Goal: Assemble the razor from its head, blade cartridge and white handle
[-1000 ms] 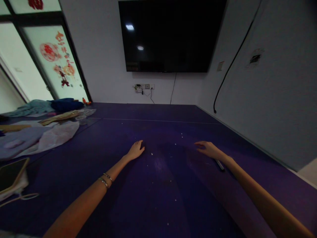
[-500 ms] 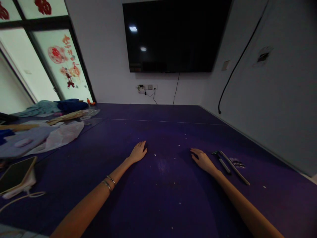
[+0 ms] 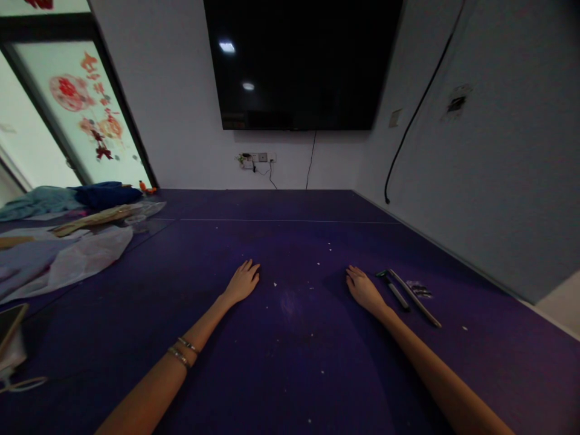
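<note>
On the purple tabletop [image 3: 254,362], my left hand [image 3: 242,283] lies palm down, fingers extended and slightly apart, with nothing in it. Two metal bangles [image 3: 183,351] circle that wrist. My right hand [image 3: 364,291] also rests palm down on the surface, its fingers loosely stretched and holding nothing. Just to its right lies a slim dark-and-grey tool [image 3: 397,296] with a green end, its kind unclear. Beside that sits a long, thin, slightly curved grey strip [image 3: 414,298]. A small dark streaked patch [image 3: 419,289] is farther right.
Clear plastic sheeting [image 3: 97,254] and folded cloths [image 3: 106,195] occupy the left side. A phone [image 3: 9,329] with a cable stands at the left edge. White specks [image 3: 275,284] dot the tabletop. A television [image 3: 299,66] hangs on the wall; a black cable [image 3: 410,124] dangles at right.
The view has swung right, so the room appears shifted left. My right hand has turned so its fingers point more forward. My left hand stays flat in about the same place.
</note>
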Motion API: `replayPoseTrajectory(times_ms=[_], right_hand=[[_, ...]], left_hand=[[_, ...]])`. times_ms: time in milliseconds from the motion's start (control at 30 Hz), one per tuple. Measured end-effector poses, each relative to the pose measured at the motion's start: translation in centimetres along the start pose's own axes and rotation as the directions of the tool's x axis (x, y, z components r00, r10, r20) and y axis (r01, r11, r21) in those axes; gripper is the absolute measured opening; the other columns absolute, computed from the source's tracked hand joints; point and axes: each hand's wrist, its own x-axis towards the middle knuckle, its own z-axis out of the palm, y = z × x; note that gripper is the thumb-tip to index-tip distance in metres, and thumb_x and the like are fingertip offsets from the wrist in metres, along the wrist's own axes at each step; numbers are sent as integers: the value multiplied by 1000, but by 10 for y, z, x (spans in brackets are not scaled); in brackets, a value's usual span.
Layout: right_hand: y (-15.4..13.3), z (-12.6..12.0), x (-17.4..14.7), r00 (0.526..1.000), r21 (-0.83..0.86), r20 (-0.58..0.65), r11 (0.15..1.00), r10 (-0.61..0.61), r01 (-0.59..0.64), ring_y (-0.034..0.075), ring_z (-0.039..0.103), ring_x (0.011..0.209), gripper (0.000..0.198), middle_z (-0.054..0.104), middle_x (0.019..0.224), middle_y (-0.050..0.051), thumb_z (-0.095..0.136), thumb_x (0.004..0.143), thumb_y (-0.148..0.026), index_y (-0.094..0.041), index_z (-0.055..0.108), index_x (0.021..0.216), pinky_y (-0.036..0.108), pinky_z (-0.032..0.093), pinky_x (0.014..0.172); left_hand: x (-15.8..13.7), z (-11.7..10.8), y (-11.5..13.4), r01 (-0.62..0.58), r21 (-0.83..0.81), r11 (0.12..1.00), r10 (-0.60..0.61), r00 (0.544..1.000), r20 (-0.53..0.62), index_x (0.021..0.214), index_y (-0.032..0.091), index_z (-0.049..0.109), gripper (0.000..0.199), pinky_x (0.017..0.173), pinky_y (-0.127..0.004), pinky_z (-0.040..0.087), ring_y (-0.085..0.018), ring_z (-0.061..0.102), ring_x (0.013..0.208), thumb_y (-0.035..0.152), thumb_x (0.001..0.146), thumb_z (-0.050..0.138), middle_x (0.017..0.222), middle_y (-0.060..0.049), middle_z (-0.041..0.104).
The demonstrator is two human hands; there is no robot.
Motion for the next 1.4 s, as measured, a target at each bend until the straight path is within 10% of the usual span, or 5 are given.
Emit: replayPoseTrajectory(times_ms=[800,1067,1400], right_hand=[[-8,-7,-1,999,44,25,998,40,-41,25,44,123,46,51,129,18,38,82,-15,-5,49,126,41,35,103],[14,-79,13,960,-15,-100,964,262,-265,23,64,92,49,66,107,14,46,75,-16,-9,54,123,31,47,85],[50,-125,-30,855,-250,196,868,480,-430,21,64,59,16,66,59,9,61,68,-27,-15,67,59,23,35,47]], left_hand=[[-4,-6,3,30,-31,999,-29,999,35,132,20,43,47,104,-48,25,-28,27,133,37,91,28,142,-12,36],[-2,-3,0,32,-20,999,-31,999,30,132,20,43,47,104,-48,25,-27,27,133,37,91,29,142,-11,37],[-1,-2,-1,28,4,1000,-28,999,38,133,20,43,48,104,-47,25,-28,27,133,38,91,27,142,-11,37]])
